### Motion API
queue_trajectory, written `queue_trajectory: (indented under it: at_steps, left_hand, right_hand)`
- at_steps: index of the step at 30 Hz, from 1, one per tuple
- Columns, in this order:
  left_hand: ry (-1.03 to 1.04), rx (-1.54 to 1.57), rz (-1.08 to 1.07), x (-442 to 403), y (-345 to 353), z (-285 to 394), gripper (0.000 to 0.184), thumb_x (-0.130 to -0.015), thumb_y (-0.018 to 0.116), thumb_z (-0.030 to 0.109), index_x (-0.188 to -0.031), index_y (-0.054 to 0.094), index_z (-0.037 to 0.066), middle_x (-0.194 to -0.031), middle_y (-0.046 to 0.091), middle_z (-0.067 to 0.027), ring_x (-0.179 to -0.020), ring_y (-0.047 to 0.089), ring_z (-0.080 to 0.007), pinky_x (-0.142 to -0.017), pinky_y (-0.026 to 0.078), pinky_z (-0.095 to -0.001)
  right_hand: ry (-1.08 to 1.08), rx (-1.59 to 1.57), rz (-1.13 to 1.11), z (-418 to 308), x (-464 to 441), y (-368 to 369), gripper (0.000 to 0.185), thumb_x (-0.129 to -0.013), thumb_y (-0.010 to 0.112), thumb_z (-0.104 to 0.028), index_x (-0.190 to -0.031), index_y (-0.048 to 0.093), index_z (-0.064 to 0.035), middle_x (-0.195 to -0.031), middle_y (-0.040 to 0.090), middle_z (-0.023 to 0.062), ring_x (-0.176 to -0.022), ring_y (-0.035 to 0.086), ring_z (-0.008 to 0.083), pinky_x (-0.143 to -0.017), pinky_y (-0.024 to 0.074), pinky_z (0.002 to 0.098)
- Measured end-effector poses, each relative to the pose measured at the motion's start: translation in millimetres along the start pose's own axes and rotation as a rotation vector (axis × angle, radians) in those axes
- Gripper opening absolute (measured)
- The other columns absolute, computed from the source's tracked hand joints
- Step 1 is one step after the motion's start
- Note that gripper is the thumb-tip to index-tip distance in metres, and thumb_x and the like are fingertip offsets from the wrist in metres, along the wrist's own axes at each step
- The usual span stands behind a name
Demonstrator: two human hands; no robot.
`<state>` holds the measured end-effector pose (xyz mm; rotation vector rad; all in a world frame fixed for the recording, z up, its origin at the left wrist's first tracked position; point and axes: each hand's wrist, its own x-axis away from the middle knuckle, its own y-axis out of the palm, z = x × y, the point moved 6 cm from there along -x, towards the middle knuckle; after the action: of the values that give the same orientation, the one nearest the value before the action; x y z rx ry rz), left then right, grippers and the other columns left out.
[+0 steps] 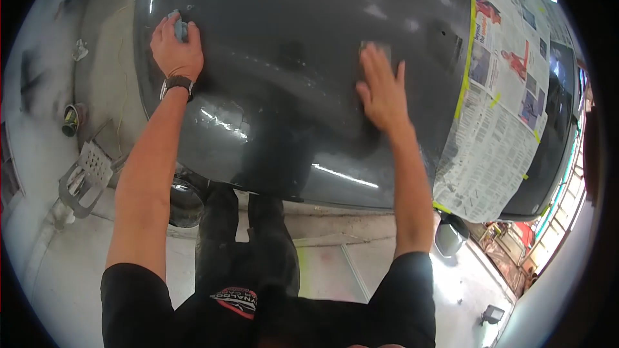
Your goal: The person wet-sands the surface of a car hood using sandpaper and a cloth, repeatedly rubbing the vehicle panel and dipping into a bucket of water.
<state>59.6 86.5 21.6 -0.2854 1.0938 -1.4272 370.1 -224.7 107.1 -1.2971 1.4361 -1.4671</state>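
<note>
A dark grey car panel (284,84), glossy and wet-looking in places, spreads out in front of me. On its left part, my left hand (177,51) is curled round a crumpled blue-grey cloth or sponge (180,28), and a dark watch is on that wrist. Further right, my right hand (385,90) lies flat on the panel with fingers stretched and thumb apart. Its fingertips rest on a small greyish pad or sheet (385,48), which is partly hidden beneath them.
Newspaper (493,116) edged with yellow-green tape covers the windscreen area at the right. A side mirror (451,235) is below it. At the left are a grey perforated plastic object (95,162) and a can (72,119). A small lamp (492,314) stands at lower right.
</note>
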Motion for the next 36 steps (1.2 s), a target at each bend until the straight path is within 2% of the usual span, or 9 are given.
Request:
queue_trajectory:
  at_steps: [4, 11, 16, 19, 21, 23, 26, 32, 36]
  left_hand:
    - [0.017, 0.002, -0.003, 1, 1, -1, 0.042, -0.091, 0.075, 0.032, -0.127, 0.071, 0.01, -0.134, 0.066, -0.0196, -0.127, 0.06, -0.0396, -0.108, 0.047, -0.0506]
    - [-0.018, -0.028, -0.023, 0, -2, 4, 0.041, -0.092, 0.074, 0.03, -0.127, 0.071, 0.01, -0.136, 0.066, -0.0193, -0.126, 0.06, -0.0395, -0.108, 0.047, -0.0503]
    - [-0.005, -0.017, -0.016, -1, -3, 9, 0.039, -0.093, 0.074, 0.028, -0.126, 0.07, 0.008, -0.134, 0.067, -0.0169, -0.126, 0.06, -0.0381, -0.108, 0.046, -0.0492]
    - [-0.007, -0.003, -0.037, 6, -5, 0, 0.041, -0.092, 0.074, 0.029, -0.128, 0.07, 0.009, -0.137, 0.065, -0.0203, -0.127, 0.059, -0.04, -0.109, 0.046, -0.0504]
    - [-0.01, 0.002, -0.032, -2, -3, 4, 0.041, -0.092, 0.074, 0.029, -0.128, 0.07, 0.01, -0.137, 0.065, -0.0207, -0.128, 0.058, -0.0405, -0.109, 0.045, -0.0508]
    - [-0.042, -0.027, -0.045, 0, -5, 6, 0.041, -0.092, 0.074, 0.029, -0.128, 0.069, 0.01, -0.138, 0.065, -0.0209, -0.129, 0.058, -0.0412, -0.11, 0.045, -0.0512]
    - [-0.055, -0.003, -0.06, 1, -5, 9, 0.041, -0.092, 0.073, 0.028, -0.129, 0.069, 0.01, -0.14, 0.064, -0.0211, -0.131, 0.056, -0.0419, -0.112, 0.043, -0.052]
    - [-0.033, -0.018, -0.065, 2, -10, 10, 0.041, -0.093, 0.073, 0.026, -0.13, 0.067, 0.008, -0.14, 0.064, -0.0206, -0.132, 0.055, -0.0411, -0.112, 0.043, -0.0516]
    - [-0.069, -0.011, -0.056, 0, -11, 14, 0.042, -0.092, 0.074, 0.024, -0.131, 0.067, 0.008, -0.142, 0.062, -0.023, -0.133, 0.054, -0.0449, -0.112, 0.042, -0.0543]
  right_hand:
    - [0.051, 0.023, 0.196, 12, -53, -7, 0.068, -0.105, 0.057, -0.033, -0.166, 0.033, -0.0166, -0.175, 0.027, 0.0033, -0.161, 0.026, 0.0277, -0.126, 0.0187, 0.0687]
    - [-0.205, -0.022, -0.246, -25, 18, 9, 0.069, -0.103, 0.06, -0.032, -0.166, 0.034, -0.0182, -0.175, 0.029, 0.0025, -0.161, 0.025, 0.0265, -0.126, 0.0195, 0.0671]
    - [0.048, 0.016, 0.33, 76, -168, -30, 0.064, -0.104, 0.058, -0.033, -0.162, 0.039, -0.0129, -0.172, 0.035, 0.007, -0.159, 0.031, 0.0289, -0.122, 0.0231, 0.0705]
    - [0.01, 0.051, 0.361, 38, -155, -16, 0.062, -0.106, 0.057, -0.036, -0.16, 0.041, -0.0112, -0.172, 0.034, 0.0073, -0.158, 0.033, 0.0287, -0.121, 0.0237, 0.0724]
    - [-0.23, 0.203, 0.039, -48, -75, -9, 0.063, -0.104, 0.059, -0.037, -0.16, 0.042, -0.0111, -0.172, 0.034, 0.0075, -0.157, 0.035, 0.0285, -0.122, 0.0248, 0.0696]
    - [-0.371, -0.271, -0.239, -92, 6, 20, 0.066, -0.1, 0.064, -0.035, -0.158, 0.044, -0.0113, -0.172, 0.034, 0.0076, -0.156, 0.035, 0.0283, -0.124, 0.0252, 0.0659]
    - [-0.337, 0.128, -0.159, -49, -68, -9, 0.064, -0.101, 0.063, -0.035, -0.158, 0.045, -0.0112, -0.171, 0.035, 0.008, -0.156, 0.035, 0.0288, -0.124, 0.0269, 0.064]
    - [0.049, 0.03, 0.404, 56, -248, -29, 0.06, -0.107, 0.052, -0.032, -0.161, 0.038, -0.0108, -0.17, 0.036, 0.0132, -0.158, 0.03, 0.0341, -0.123, 0.0228, 0.0685]
    - [-0.18, 0.087, -0.097, -48, -127, -10, 0.074, -0.102, 0.062, -0.031, -0.165, 0.03, -0.0101, -0.174, 0.026, 0.0129, -0.16, 0.026, 0.032, -0.126, 0.0205, 0.0651]
